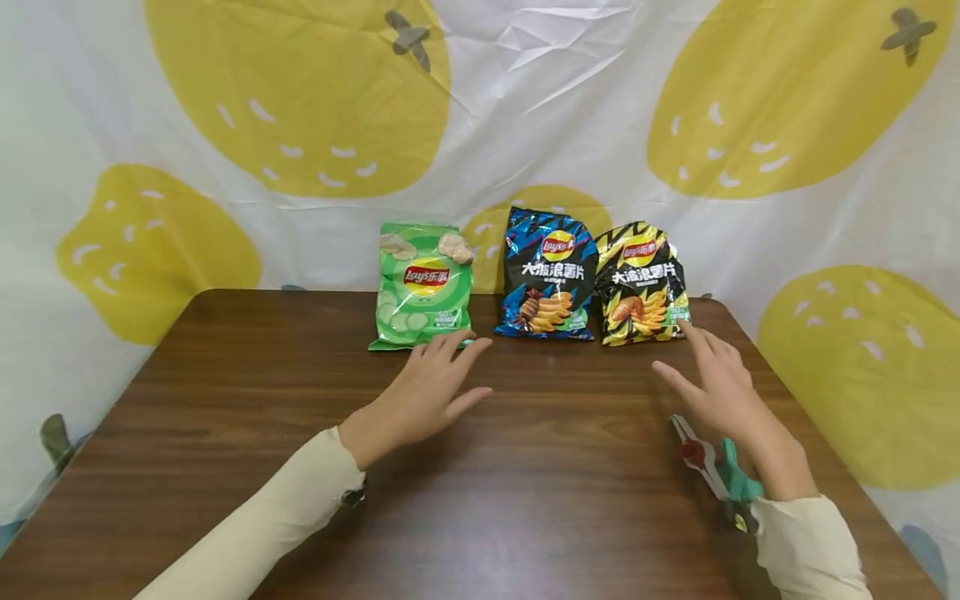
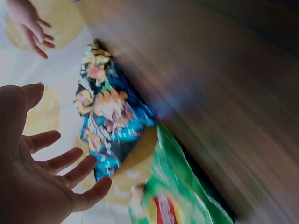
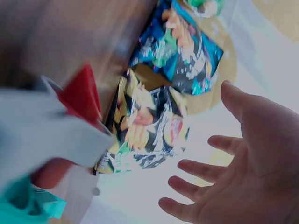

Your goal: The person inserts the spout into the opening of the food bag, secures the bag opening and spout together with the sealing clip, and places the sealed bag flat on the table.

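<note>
Three Lay's chip bags stand against the patterned cloth at the back of the table: a green bag (image 1: 424, 287), a blue-and-black bag (image 1: 546, 275) and a yellow-and-black bag (image 1: 641, 287). My left hand (image 1: 420, 396) hovers in front of the green bag, fingers spread and holding nothing. On the right, my right hand (image 1: 720, 387) reaches toward the yellow-and-black bag with its palm empty. Beneath that hand lies a pair of scissors (image 1: 705, 467) with teal handles and a red part at the pivot; the sleeve is close to its handle end.
The brown wooden table (image 1: 480, 500) has rounded far corners. A white cloth (image 1: 540, 108) printed with yellow fruit hangs behind it and along the sides. In the right wrist view, the scissors (image 3: 51, 126) loom large and blurred in the foreground.
</note>
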`<state>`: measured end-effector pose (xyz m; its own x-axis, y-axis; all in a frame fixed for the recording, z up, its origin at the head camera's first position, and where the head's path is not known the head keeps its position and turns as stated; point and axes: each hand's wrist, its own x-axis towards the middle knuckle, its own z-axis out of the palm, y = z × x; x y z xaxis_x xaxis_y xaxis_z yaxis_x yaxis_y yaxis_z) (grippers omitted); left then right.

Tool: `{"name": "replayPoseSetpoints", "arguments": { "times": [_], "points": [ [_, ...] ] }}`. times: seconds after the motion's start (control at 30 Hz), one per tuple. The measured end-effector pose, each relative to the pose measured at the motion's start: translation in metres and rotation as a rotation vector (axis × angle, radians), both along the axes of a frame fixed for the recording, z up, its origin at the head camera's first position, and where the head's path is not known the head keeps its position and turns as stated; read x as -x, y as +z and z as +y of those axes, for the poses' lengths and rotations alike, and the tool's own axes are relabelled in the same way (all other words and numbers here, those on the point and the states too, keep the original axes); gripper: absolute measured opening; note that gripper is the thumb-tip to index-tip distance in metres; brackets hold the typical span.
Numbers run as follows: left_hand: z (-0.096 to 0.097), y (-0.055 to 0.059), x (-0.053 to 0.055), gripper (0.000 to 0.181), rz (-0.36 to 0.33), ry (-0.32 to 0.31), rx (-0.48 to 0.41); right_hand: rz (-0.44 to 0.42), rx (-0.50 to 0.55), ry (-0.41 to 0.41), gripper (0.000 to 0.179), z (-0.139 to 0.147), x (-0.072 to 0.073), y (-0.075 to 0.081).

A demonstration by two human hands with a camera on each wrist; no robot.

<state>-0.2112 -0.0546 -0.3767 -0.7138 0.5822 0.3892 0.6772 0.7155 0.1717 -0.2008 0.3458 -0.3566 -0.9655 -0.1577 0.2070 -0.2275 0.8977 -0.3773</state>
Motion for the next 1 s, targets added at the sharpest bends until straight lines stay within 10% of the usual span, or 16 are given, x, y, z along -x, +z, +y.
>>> {"name": "replayPoseSetpoints", "arguments": {
  "times": [0.5, 1.0],
  "points": [
    [0.117, 0.003, 0.061, 0.058, -0.447, -0.211, -0.284, -0.188, 0.098, -0.025, 0.084, 0.031, 0.065, 0.016],
    [0.209, -0.004, 0.102, 0.069, -0.639, -0.126, -0.289, -0.243, 0.286, -0.244, 0.083, 0.048, 0.113, -0.016]
  ]
}}
